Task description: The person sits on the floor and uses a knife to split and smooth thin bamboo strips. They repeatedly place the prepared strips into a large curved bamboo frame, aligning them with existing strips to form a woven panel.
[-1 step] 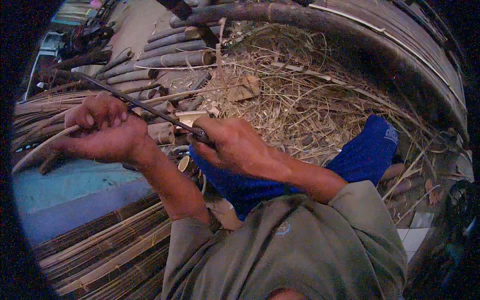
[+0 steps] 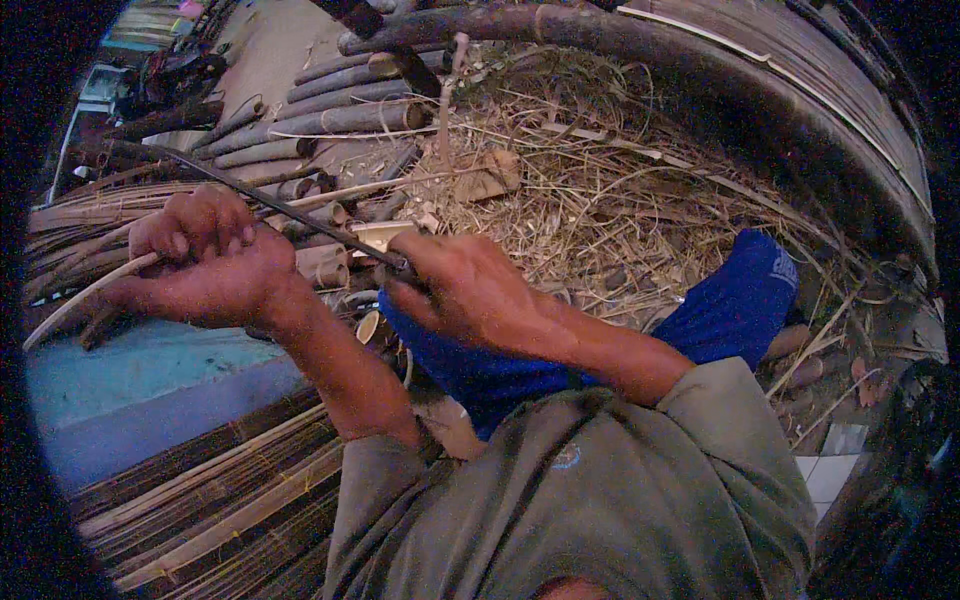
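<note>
My left hand (image 2: 210,255) is closed, palm turned up, around a thin pale bamboo strip (image 2: 85,300). One end of the strip curves down at the far left, and its other length seems to run on past the hand toward the shavings. In my right hand (image 2: 480,290) is the handle of a long, narrow, dark-bladed knife (image 2: 290,210). The blade slants up and left, passing just beyond the fingers of my left hand. Whether its edge touches the strip I cannot tell.
Bamboo poles (image 2: 340,120) lie stacked ahead. A heap of shavings (image 2: 590,190) covers the ground right of them, below a thick dark log (image 2: 560,30). Bundled thin strips (image 2: 220,490) lie at lower left, beside a turquoise ledge (image 2: 170,365). My blue-clad leg (image 2: 730,300) is bent at right.
Both hands, the knife and the strip stay almost in place. A thin upright pale piece near the poles has its top slightly further right.
</note>
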`<state>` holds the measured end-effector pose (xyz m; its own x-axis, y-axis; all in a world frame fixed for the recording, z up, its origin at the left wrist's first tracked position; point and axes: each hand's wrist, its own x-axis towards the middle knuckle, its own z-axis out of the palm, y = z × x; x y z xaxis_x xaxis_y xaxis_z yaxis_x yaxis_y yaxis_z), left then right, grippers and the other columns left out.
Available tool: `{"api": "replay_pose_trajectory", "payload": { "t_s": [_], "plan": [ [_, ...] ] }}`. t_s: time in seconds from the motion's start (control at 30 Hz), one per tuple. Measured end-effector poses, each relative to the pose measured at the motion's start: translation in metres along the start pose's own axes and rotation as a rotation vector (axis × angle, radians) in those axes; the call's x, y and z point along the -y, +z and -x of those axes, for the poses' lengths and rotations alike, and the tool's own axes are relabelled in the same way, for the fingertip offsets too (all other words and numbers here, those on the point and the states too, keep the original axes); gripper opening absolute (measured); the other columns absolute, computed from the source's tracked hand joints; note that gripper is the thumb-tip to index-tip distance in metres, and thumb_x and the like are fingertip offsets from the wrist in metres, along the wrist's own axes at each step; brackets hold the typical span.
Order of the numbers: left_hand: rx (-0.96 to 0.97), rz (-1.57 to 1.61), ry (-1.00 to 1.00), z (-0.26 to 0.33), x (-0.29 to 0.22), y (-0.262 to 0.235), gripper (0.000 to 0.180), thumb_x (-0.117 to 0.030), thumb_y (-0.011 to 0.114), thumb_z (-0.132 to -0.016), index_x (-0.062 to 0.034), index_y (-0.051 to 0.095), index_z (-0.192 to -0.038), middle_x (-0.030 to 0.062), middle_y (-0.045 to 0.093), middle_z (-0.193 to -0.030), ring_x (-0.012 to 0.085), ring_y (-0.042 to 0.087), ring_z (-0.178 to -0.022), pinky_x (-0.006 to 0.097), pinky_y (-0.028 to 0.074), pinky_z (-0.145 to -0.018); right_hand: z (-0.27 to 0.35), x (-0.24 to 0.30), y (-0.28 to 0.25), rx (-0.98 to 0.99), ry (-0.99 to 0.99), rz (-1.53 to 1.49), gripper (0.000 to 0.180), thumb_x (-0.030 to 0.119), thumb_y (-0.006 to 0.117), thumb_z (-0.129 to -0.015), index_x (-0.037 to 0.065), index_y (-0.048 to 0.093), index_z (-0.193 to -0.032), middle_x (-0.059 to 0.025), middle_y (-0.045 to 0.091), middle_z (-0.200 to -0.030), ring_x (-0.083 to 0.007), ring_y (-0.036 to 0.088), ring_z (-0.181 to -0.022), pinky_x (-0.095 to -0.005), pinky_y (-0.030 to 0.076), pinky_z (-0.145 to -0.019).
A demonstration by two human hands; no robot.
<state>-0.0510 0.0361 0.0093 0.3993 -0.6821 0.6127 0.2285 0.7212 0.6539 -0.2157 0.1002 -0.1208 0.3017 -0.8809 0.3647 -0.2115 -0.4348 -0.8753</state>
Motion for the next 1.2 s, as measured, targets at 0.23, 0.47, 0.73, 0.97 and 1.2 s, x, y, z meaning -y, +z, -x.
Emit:
{"api": "replay_pose_trajectory", "payload": {
  "t_s": [0.23, 0.47, 0.73, 0.97, 1.2],
  "plan": [
    [0.032, -0.017, 0.034, -0.006, 0.005, -0.002, 0.067, -0.078, 0.033, -0.089, -0.0174, 0.035, -0.059, -0.0024, 0.025, -0.047, 0.0092, 0.021, -0.037, 0.024, 0.016, -0.034, 0.010, -0.061, -0.002, 0.145, 0.268, 0.125, 0.029, 0.030, 0.065, -0.088, 0.004, 0.058, -0.101, -0.0221, 0.064, -0.074, -0.0407, 0.066, -0.072, -0.0489, 0.051, -0.064],
    [-0.233, -0.268, 0.123, -0.003, 0.010, 0.020, 0.068, -0.078, 0.031, -0.089, -0.0165, 0.034, -0.059, -0.0023, 0.023, -0.048, 0.0098, 0.018, -0.038, 0.026, 0.014, -0.036, 0.001, -0.081, 0.025, 0.093, 0.340, 0.212, 0.027, 0.029, 0.063, -0.089, 0.002, 0.059, -0.092, -0.0228, 0.066, -0.080, -0.0422, 0.065, -0.073, -0.0492, 0.052, -0.063],
    [-0.231, -0.310, 0.154, -0.008, 0.013, 0.016, 0.067, -0.076, 0.029, -0.092, -0.0163, 0.033, -0.060, -0.0016, 0.024, -0.050, 0.0105, 0.016, -0.039, 0.025, 0.014, -0.037, 0.004, -0.090, 0.025, 0.054, 0.294, 0.267, 0.029, 0.032, 0.063, -0.088, 0.003, 0.059, -0.091, -0.0238, 0.065, -0.074, -0.0436, 0.065, -0.070, -0.0514, 0.051, -0.061],
    [-0.276, -0.348, 0.190, -0.007, 0.013, 0.012, 0.068, -0.076, 0.031, -0.091, -0.0158, 0.033, -0.060, -0.0013, 0.025, -0.050, 0.0116, 0.018, -0.039, 0.025, 0.015, -0.038, 0.007, -0.086, 0.020, 0.084, 0.307, 0.252, 0.034, 0.036, 0.061, -0.089, 0.003, 0.058, -0.093, -0.0245, 0.064, -0.072, -0.0464, 0.064, -0.070, -0.0549, 0.051, -0.066],
    [-0.286, -0.336, 0.127, -0.006, 0.031, 0.000, 0.066, -0.073, 0.035, -0.092, -0.0153, 0.034, -0.061, -0.0012, 0.028, -0.050, 0.0117, 0.026, -0.042, 0.026, 0.021, -0.038, 0.025, -0.192, 0.022, 0.185, 0.520, 0.273, 0.037, 0.035, 0.061, -0.088, -0.001, 0.061, -0.101, -0.0254, 0.066, -0.088, -0.0441, 0.064, -0.085, -0.0547, 0.051, -0.075]
  ]
}}
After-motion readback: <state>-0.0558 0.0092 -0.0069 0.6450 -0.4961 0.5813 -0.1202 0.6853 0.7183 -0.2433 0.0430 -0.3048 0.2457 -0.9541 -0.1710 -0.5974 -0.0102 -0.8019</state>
